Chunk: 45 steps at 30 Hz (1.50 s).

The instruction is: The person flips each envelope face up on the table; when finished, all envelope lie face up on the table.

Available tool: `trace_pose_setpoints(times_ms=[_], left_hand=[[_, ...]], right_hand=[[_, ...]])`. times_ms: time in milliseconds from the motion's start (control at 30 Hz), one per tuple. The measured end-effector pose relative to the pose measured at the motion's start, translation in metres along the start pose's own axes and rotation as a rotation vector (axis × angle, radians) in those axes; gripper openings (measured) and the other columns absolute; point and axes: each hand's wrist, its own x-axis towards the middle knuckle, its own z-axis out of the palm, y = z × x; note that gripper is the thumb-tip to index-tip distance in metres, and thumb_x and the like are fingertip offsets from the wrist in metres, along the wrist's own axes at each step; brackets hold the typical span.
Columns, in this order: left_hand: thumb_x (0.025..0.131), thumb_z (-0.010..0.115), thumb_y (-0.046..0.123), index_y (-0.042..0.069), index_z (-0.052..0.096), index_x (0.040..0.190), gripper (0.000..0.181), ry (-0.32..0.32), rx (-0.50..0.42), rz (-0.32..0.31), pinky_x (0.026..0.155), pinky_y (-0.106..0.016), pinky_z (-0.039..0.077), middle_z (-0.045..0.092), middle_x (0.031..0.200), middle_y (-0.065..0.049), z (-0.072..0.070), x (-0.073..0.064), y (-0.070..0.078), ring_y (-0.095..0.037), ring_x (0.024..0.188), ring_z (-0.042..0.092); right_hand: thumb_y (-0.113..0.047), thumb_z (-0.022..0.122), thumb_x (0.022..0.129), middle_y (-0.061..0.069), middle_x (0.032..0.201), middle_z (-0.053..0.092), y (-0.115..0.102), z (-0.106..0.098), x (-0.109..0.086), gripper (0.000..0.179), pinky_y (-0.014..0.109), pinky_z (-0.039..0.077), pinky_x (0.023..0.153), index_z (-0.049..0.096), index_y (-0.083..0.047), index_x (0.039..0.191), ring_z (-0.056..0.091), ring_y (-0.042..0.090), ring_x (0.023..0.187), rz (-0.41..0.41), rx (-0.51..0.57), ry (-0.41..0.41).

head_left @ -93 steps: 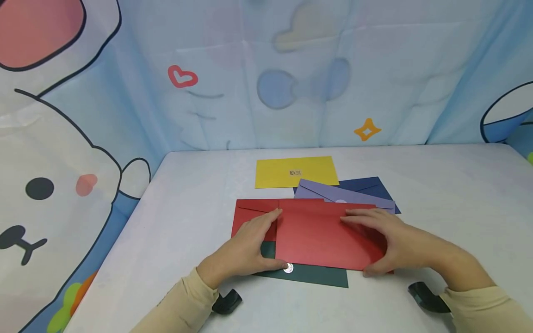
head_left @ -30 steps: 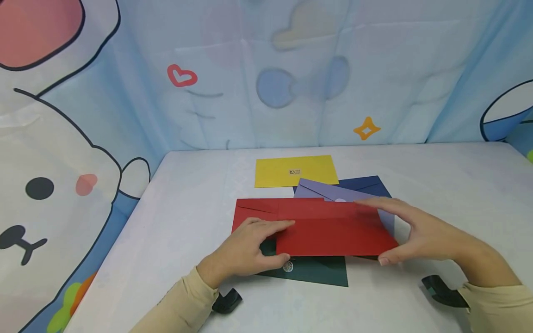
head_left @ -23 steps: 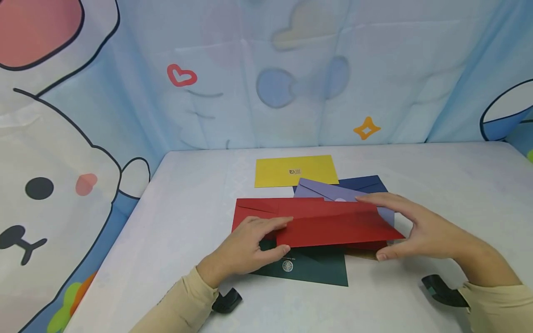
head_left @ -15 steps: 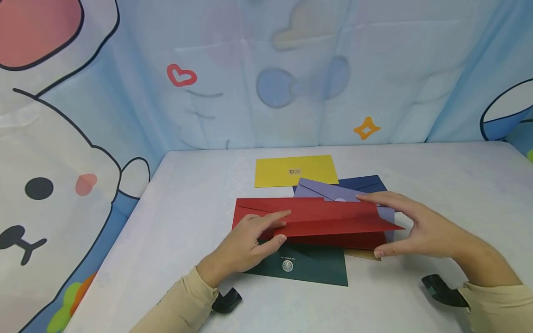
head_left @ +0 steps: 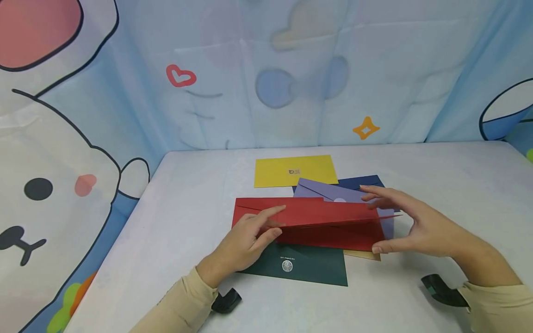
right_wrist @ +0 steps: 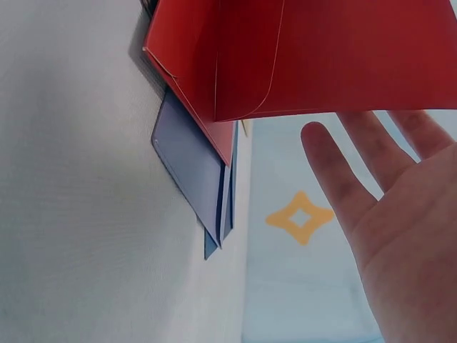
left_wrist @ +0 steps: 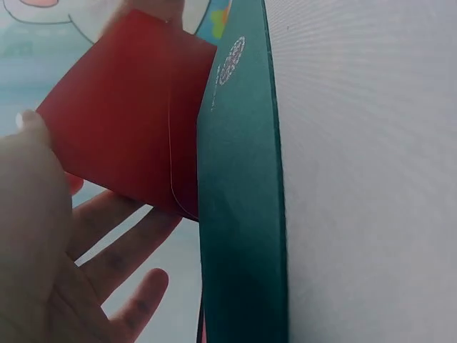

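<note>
A red envelope lies in the middle of the pile with its broad upper panel lifted off the red part below. My left hand pinches the panel's left end; in the left wrist view the thumb is at the edge of the red panel, the other fingers spread behind. My right hand is at the right end, fingers apart, thumb near the lower right corner. In the right wrist view its straight fingers reach behind the panel. Under the red lies a dark green envelope with a round white emblem.
More red paper shows at the left of the pile. Behind are a lavender envelope, a navy envelope and a yellow envelope. A tan edge peeks out below the red. All lie on the white tabletop.
The red panel has tilted up from lying nearly flat, its near edge rising away from me. My left fingers have shifted with it; my right hand has moved outward to the right.
</note>
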Motion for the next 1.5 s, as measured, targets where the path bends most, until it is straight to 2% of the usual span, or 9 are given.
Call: trace_pose_setpoints(times_ms=[100,233,467,600,800,933,1100,1233,1500], left_hand=[[0.103,0.058,0.026,0.022,0.044,0.152,0.050,0.011,-0.016,0.029,0.090,-0.034,0.049,0.070,0.093,0.009,0.0008,0.0020,-0.0009,-0.010,0.100,0.058],[0.100,0.064,0.015,0.018,0.036,0.155,0.062,0.040,-0.006,0.072,0.079,-0.030,0.050,0.069,0.087,0.006,0.0015,0.0038,-0.0024,-0.006,0.083,0.058],[0.094,0.072,0.012,0.025,0.012,0.163,0.093,0.125,0.043,0.077,0.092,-0.037,0.051,0.073,0.106,0.000,0.0023,0.0006,-0.0038,-0.013,0.099,0.063],[0.094,0.072,0.010,0.022,0.019,0.162,0.087,0.164,0.019,0.102,0.090,-0.036,0.053,0.072,0.109,-0.003,0.0020,-0.0005,-0.0029,-0.015,0.103,0.065],[0.096,0.069,0.008,0.023,0.044,0.149,0.061,0.175,-0.038,0.128,0.087,-0.031,0.055,0.069,0.116,-0.002,0.0018,0.0004,-0.0016,-0.013,0.102,0.066],[0.097,0.067,0.009,0.020,0.051,0.147,0.054,0.183,-0.069,0.136,0.087,-0.027,0.054,0.068,0.121,-0.001,0.0024,0.0020,-0.0030,-0.011,0.102,0.064],[0.097,0.068,0.010,0.015,0.047,0.151,0.058,0.187,-0.103,0.123,0.087,-0.027,0.054,0.064,0.127,-0.003,0.0024,0.0027,-0.0042,-0.012,0.104,0.062],[0.098,0.067,0.014,0.014,0.045,0.153,0.059,0.158,-0.158,0.085,0.081,-0.027,0.056,0.065,0.121,-0.002,0.0020,0.0023,-0.0032,-0.012,0.102,0.061],[0.098,0.066,0.025,0.017,0.041,0.155,0.063,0.067,-0.291,-0.017,0.082,-0.032,0.056,0.064,0.115,0.005,0.0030,0.0016,-0.0018,-0.011,0.100,0.062]], right_hand=[[-0.020,0.099,0.060,-0.009,0.135,0.056,-0.0004,0.0006,0.0006,0.110,0.035,0.054,0.085,0.042,-0.027,0.154,0.061,0.007,0.109,-0.002,-0.002,-0.001],[-0.022,0.099,0.061,-0.009,0.135,0.055,-0.0008,0.0004,0.0003,0.110,0.040,0.054,0.086,0.041,-0.028,0.155,0.061,0.005,0.106,0.010,-0.033,-0.009],[-0.024,0.097,0.066,0.001,0.136,0.052,-0.0020,0.0005,0.0008,0.110,0.036,0.055,0.084,0.035,-0.029,0.157,0.055,0.001,0.109,0.050,-0.026,-0.042],[-0.026,0.097,0.065,0.000,0.133,0.053,-0.0031,0.0014,0.0008,0.113,0.041,0.056,0.083,0.033,-0.029,0.158,0.055,0.002,0.108,0.065,-0.037,-0.031],[-0.025,0.097,0.066,0.004,0.135,0.051,-0.0051,0.0026,0.0003,0.115,0.066,0.050,0.085,0.029,-0.028,0.159,0.060,0.027,0.109,0.076,0.008,-0.021],[-0.025,0.096,0.068,0.008,0.138,0.047,-0.0054,0.0030,0.0003,0.114,0.072,0.046,0.084,0.029,-0.029,0.159,0.060,0.034,0.109,0.091,0.020,-0.015],[-0.026,0.096,0.068,0.010,0.141,0.044,-0.0039,0.0029,0.0005,0.113,0.073,0.045,0.084,0.029,-0.029,0.159,0.060,0.029,0.108,0.107,0.014,-0.009],[-0.024,0.097,0.067,0.010,0.143,0.043,-0.0020,0.0026,0.0006,0.114,0.071,0.047,0.084,0.030,-0.028,0.159,0.061,0.020,0.106,0.098,0.001,0.011],[-0.027,0.095,0.070,0.013,0.148,0.040,-0.0035,0.0018,0.0027,0.112,0.073,0.043,0.088,0.027,-0.030,0.160,0.060,0.034,0.110,0.128,0.035,-0.036]])
